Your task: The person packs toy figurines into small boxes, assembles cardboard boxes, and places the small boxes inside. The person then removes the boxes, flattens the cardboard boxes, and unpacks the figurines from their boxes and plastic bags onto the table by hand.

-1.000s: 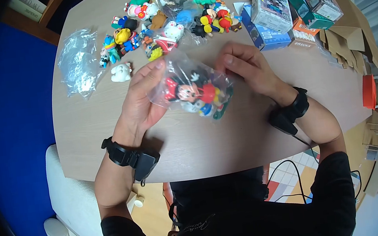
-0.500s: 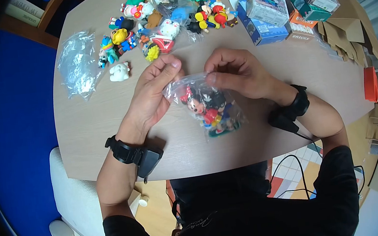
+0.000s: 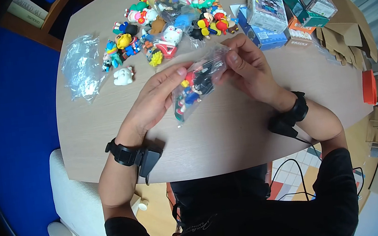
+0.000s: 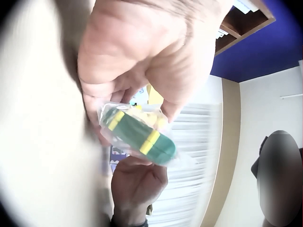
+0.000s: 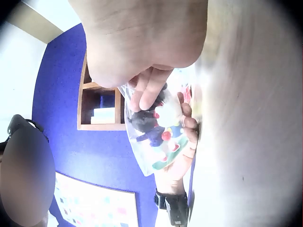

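Note:
Between the two hands, above the table, a clear plastic bag of small figures is held at a tilt. The left hand grips its left side, thumb on top. Thumb and fingers of the right hand pinch the bag's upper right end. In the left wrist view a green piece with yellow bars shows through the plastic below the left hand. The right wrist view shows dark, white and blue figures in the bag, beneath the right hand.
Several loose and bagged figures cover the table's far middle. A white figure lies left of the hands, beside an empty plastic bag. Boxes and torn cardboard stand at the back right.
The bag hung lower with its bottom to the right; now it is raised and its bottom points down-left. The left hand has moved onto its side, and the right hand has shifted slightly right.

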`<action>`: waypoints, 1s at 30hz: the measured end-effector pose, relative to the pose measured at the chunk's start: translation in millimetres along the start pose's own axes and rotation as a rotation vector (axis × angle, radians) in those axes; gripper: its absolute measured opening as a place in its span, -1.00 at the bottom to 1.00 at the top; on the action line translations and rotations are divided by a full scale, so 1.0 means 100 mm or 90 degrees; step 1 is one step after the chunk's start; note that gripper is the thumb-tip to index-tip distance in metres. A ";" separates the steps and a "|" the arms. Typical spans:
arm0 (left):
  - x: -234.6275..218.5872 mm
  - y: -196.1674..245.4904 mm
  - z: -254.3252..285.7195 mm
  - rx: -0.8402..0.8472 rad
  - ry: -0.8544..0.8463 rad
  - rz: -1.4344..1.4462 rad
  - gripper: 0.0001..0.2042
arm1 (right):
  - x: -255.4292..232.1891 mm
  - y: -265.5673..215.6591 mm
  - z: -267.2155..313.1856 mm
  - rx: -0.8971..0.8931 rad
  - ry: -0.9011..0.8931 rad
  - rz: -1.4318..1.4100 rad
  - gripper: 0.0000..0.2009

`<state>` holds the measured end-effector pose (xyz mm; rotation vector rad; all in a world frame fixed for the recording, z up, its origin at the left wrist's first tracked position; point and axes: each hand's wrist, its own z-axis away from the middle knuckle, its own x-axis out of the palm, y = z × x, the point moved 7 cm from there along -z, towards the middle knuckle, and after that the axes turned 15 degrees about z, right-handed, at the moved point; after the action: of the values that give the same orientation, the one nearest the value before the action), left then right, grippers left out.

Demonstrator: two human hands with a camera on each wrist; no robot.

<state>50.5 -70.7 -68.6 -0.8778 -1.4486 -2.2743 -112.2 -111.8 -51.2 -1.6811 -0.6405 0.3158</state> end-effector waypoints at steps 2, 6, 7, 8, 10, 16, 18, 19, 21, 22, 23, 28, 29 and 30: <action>-0.15 -0.04 -0.01 -0.050 -0.015 0.021 -0.62 | 0.00 -0.01 0.01 -0.018 -0.001 0.008 -0.83; -0.01 -0.01 0.03 -0.037 -0.083 -0.012 -0.59 | -0.02 -0.01 0.03 -0.025 -0.006 0.012 -0.86; -0.02 -0.02 0.01 -0.038 -0.083 -0.012 -0.59 | -0.04 0.00 0.03 -0.011 -0.001 0.003 -0.88; -0.05 0.00 -0.01 -0.006 -0.088 -0.018 -0.61 | -0.07 0.02 0.03 -0.011 0.000 0.003 -0.88; -0.06 0.05 -0.01 0.028 -0.093 -0.025 -0.62 | -0.07 0.04 0.01 -0.017 -0.043 0.029 -0.89; -0.14 0.02 -0.02 -0.005 -0.069 -0.043 -0.65 | -0.11 0.17 -0.05 0.063 -0.056 0.060 -0.84; -0.19 0.04 -0.03 0.026 -0.031 -0.042 -0.64 | -0.10 0.17 -0.08 0.055 -0.100 0.111 -0.86; -0.17 0.05 -0.04 0.025 -0.032 -0.043 -0.64 | -0.05 0.16 -0.08 0.047 -0.144 0.162 -0.88; -0.11 0.10 -0.03 0.052 -0.021 -0.046 -0.61 | -0.03 0.19 -0.08 0.065 -0.154 0.217 -0.89; -0.11 0.09 -0.03 0.052 -0.020 -0.046 -0.61 | -0.02 0.22 -0.08 0.083 -0.167 0.272 -0.89; -0.09 0.10 -0.03 0.068 -0.056 -0.096 -0.60 | -0.02 0.20 -0.08 0.083 -0.168 0.271 -0.89; -0.01 0.03 -0.02 0.076 -0.115 -0.183 -0.59 | -0.01 0.26 -0.07 0.060 -0.245 0.377 -0.78; -0.03 0.03 -0.03 0.083 -0.114 -0.176 -0.59 | -0.03 0.28 -0.06 0.062 -0.246 0.377 -0.78; -0.04 0.02 -0.04 0.088 -0.114 -0.170 -0.59 | 0.00 0.25 -0.06 0.054 -0.252 0.378 -0.81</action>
<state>53.1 -75.1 -71.0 -0.9132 -1.8777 -2.2913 -103.4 -119.1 -73.8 -1.7117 -0.3886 1.1044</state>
